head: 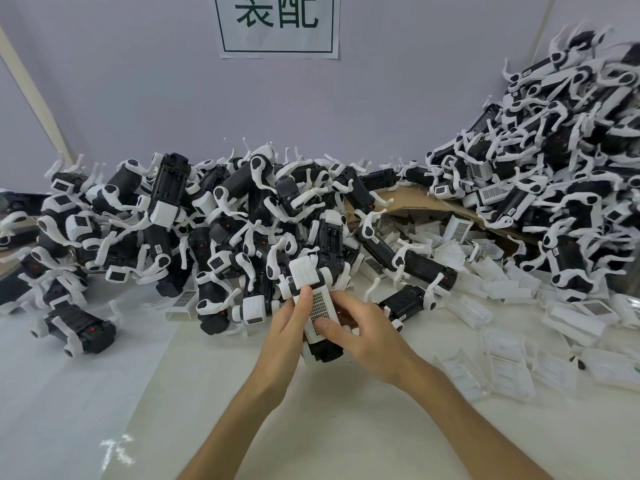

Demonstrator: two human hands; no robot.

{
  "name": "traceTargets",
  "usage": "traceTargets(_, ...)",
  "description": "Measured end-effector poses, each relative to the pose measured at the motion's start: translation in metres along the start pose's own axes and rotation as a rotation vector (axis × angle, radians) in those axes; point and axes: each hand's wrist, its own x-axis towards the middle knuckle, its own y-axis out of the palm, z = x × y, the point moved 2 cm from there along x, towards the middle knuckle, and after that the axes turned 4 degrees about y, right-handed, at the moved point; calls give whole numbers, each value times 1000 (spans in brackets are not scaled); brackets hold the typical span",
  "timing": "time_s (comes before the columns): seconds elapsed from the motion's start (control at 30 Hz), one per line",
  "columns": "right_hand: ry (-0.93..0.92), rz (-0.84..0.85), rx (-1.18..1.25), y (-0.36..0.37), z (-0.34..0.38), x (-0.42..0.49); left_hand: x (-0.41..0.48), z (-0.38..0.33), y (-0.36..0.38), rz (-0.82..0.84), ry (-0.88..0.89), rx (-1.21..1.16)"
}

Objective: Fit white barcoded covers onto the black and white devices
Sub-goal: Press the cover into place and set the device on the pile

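While our left grip (pixel 289 323) clasps the device (pixel 325 352) above the middle of the surface (pixel 329 431) and our right grip (pixel 362 332) pinches the white barcoded cover (pixel 320 311) laid along it, we should line up the edges squarely, then press evenly until it seats.

devices (pixel 214 216) piled behind, covers (pixel 505 368) right.

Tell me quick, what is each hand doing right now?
Left hand: grips the black and white device.
Right hand: presses the white barcoded cover onto that device, fingers curled round it.
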Motion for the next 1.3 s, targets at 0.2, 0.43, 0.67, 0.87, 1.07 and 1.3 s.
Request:
traceTargets(0.2, 1, -3, 3, 1, 0, 0, -1, -2, 1, 9, 7, -23)
traceTargets(0.43, -2, -3, -3, 2, 2, 0, -1, -3, 1, 6, 9, -27)
traceTargets(0.67, -8, -8, -11, 1, 3, -1, -2, -4, 2, 2, 16, -35)
traceTargets(0.87, -8, -7, -13, 2, 2, 0, -2, -4, 2, 7, 6, -39)
traceTargets(1.07, -4, -9, 3, 3, 3, -1, -1, -3, 1, 12, -2, -33)
traceTargets(1.3, -3, -8, 2, 3, 4, -1, 0, -3, 1, 3, -7, -44)
